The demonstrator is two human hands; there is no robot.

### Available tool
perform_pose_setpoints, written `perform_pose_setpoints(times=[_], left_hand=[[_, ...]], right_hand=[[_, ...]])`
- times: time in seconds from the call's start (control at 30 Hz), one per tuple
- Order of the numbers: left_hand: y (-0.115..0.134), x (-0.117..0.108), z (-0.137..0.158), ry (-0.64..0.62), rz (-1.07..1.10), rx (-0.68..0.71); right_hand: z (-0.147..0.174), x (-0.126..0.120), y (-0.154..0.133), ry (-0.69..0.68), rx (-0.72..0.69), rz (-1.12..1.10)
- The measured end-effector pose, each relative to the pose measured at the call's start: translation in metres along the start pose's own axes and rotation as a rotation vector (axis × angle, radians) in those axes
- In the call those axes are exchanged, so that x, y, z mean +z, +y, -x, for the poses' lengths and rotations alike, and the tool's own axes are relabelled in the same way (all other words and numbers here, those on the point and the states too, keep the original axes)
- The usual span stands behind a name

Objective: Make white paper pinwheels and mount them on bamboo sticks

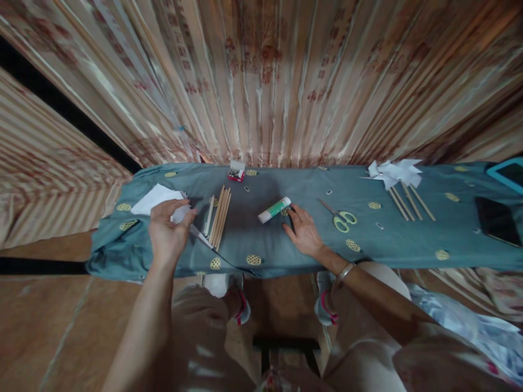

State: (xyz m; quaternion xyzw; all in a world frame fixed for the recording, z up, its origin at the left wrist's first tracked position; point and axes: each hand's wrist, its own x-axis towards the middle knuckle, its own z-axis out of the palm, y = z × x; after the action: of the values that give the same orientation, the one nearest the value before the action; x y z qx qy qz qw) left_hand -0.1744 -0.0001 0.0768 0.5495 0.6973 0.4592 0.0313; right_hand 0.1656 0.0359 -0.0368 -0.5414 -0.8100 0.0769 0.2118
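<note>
My left hand (168, 226) is at the left end of the cloth, thumb and fingers closed on a small piece of white paper (178, 214). Just behind it lies more white paper (153, 199). A white and green glue stick (274, 210) lies on its side at the middle of the cloth. At its right end rests my right hand (304, 231), fingers apart, fingertips close to the tube but not wrapped around it. Between the left hand and the glue stick lie several wooden sticks (220, 218), with a thin white strip (209, 215) beside them.
Scissors (342, 220) with green handles lie right of my right hand. Farther right are white paper pinwheels (394, 174) on sticks, a dark phone (497, 222) and a blue-edged tablet (509, 173). A small red box (236, 172) stands at the back, before a curtain (269, 81).
</note>
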Motion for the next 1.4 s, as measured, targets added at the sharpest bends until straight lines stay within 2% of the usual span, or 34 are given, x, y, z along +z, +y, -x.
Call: perform_pose_setpoints(times=[0.1,0.23,0.83,1.0,1.17,1.27,1.4], left_hand=[[-0.046,0.013,0.000,-0.062,-0.137,-0.046],[-0.067,0.014,0.007,-0.074,-0.195,-0.051],[-0.076,0.009,0.001,-0.091,-0.203,-0.107],[-0.071,0.008,-0.004,0.008,-0.231,-0.292],[-0.066,0.009,-0.011,0.134,-0.089,-0.494],[-0.066,0.010,-0.013,0.176,-0.020,-0.531],[-0.070,0.008,-0.013,0.180,0.007,-0.506]], right_hand=[[0.000,0.001,0.000,0.007,-0.007,0.013],[0.001,0.002,-0.001,0.019,-0.008,0.019],[0.001,0.001,-0.003,0.046,-0.028,0.024],[0.000,0.000,-0.003,0.038,-0.025,0.018],[0.000,0.000,-0.002,0.045,-0.031,-0.005],[0.000,0.001,-0.001,0.058,-0.036,-0.015],[0.000,0.002,-0.001,0.059,-0.033,-0.018]])
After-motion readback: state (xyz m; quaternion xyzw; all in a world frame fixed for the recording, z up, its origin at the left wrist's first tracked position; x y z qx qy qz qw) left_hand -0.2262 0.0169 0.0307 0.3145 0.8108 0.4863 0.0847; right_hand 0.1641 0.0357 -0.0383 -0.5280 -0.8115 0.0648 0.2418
